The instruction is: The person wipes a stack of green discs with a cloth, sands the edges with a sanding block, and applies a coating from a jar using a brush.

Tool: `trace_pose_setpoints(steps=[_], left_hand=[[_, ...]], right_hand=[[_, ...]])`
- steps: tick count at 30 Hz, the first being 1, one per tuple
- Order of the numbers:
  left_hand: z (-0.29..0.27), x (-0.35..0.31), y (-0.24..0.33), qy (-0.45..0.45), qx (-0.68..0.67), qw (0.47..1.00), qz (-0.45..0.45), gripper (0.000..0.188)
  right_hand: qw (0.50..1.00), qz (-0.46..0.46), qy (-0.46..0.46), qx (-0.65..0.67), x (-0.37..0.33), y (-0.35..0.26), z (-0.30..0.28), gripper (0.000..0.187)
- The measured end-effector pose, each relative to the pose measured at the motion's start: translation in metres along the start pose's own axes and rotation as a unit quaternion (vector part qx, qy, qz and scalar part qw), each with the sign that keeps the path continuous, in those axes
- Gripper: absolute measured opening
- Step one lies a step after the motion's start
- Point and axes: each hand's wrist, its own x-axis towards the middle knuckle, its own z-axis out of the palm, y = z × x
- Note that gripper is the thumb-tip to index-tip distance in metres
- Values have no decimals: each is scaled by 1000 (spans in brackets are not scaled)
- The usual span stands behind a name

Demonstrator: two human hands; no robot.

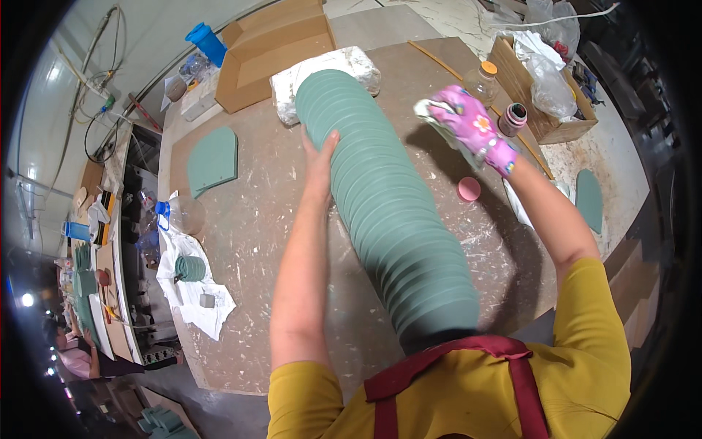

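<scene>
A long row of green round-topped panels (395, 208), packed face to face, runs from my body toward the far side of the table. Its far end meets a white wrapped block (355, 62). My left hand (319, 161) is bare and grips the row's left side near the far end, thumb on top. To the right, apart from the row, my right hand (479, 132) wears a pink flowered glove. Its fingers are closed on a whitish rag (428, 111), partly hidden by the glove. Below that hand lies a round pink lid (469, 189), near an open pink jar (514, 115).
A single green panel (219, 161) lies at left. Behind are a cardboard box (270, 69) and blue cup (206, 44). At right stand an orange-lidded jar (482, 82), a wooden stick (436, 58) and a wooden box (559, 129). Another person (77, 358) works far left.
</scene>
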Motion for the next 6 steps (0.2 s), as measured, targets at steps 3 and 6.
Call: trace_pose_setpoints(steps=[3,6], left_hand=[[1,-6,3,-10,-3,1000,-4,98],[13,-8,11,-18,-4,999,-26,97]], right_hand=[[997,-62,-13,44,34,-26,40,30],[995,-69,34,71,75,-34,101,35]])
